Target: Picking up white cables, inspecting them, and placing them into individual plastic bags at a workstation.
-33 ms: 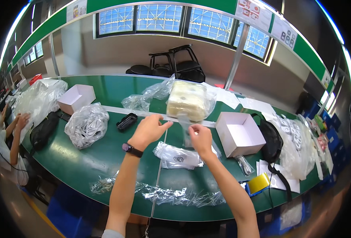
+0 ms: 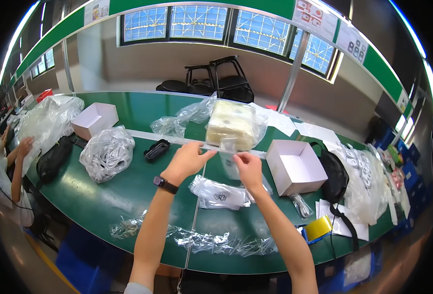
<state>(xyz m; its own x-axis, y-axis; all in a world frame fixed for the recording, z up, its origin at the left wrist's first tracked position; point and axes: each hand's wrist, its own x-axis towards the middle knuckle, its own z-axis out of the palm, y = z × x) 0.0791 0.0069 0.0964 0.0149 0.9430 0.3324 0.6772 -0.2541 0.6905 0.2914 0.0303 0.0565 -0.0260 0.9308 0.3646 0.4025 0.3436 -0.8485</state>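
My right hand (image 2: 249, 169) pinches the upper edge of a small clear plastic bag (image 2: 230, 166) with a dark printed mark. The bag hangs over the middle of the green table. Close to its left edge is my left hand (image 2: 189, 160), thumb and fingers apart, with a dark watch on the wrist; whether its thumb tip touches the bag I cannot tell. Below the hands lies a pile of similar clear bags (image 2: 219, 196). Just beyond stands a block of cream-coloured packed pieces (image 2: 231, 120) in clear plastic.
An open white box (image 2: 297, 171) and a black pouch (image 2: 334, 174) stand to the right, near a tape dispenser (image 2: 319, 228). Leftward are a bag of white cables (image 2: 107, 154), a black case (image 2: 156, 150) and another white box (image 2: 95, 120). Crinkled clear wrappers (image 2: 216, 241) line the near side. A co-worker's hand (image 2: 24, 146) shows far left.
The small bag has turned flatter toward me, showing its printed mark. My left hand has shifted slightly right, nearer to it.
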